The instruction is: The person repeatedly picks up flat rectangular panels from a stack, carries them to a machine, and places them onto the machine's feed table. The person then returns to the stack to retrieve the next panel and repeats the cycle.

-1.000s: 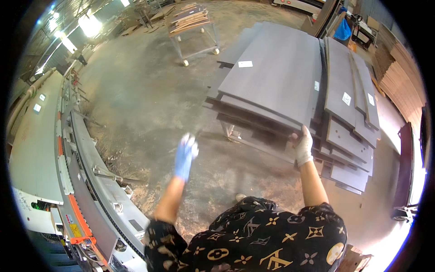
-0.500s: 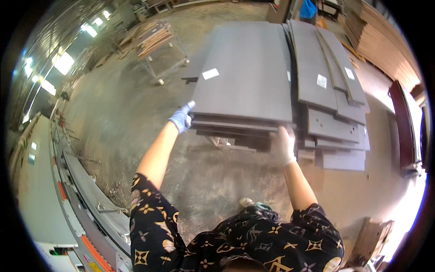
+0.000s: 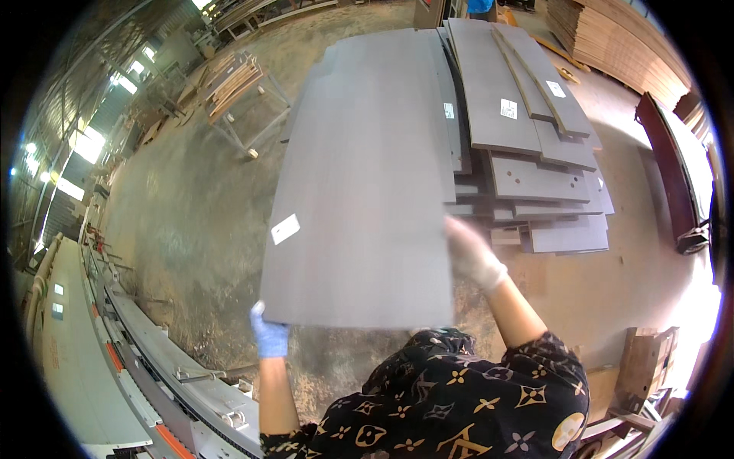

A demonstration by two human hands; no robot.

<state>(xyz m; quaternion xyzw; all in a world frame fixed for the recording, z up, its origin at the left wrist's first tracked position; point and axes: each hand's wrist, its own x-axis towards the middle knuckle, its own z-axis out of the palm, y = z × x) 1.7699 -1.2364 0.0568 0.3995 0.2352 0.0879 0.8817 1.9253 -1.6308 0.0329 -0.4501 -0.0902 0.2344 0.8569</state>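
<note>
A large grey board [image 3: 359, 191] with a white label [image 3: 286, 229] near its left edge stretches from the stack toward my body. My left hand [image 3: 269, 333], in a blue glove, is closed on its near left corner. My right hand [image 3: 475, 254], in a pale glove, is beside the board's right edge, fingertips at the edge. Motion blurs those fingers, so their grip is unclear. The board's far part covers most of the stack beneath it.
More grey boards [image 3: 497, 115] lie unevenly piled to the right, with narrow strips on top. A wheeled rack [image 3: 237, 96] holds wood pieces at the far left. Long machinery [image 3: 145, 367] runs along the near left. Brown sheets [image 3: 612, 46] are stacked at the far right.
The top grey board has slid toward my body, its near edge now much closer. My left hand came back with it; my right hand shifted from the near edge to the right side.
</note>
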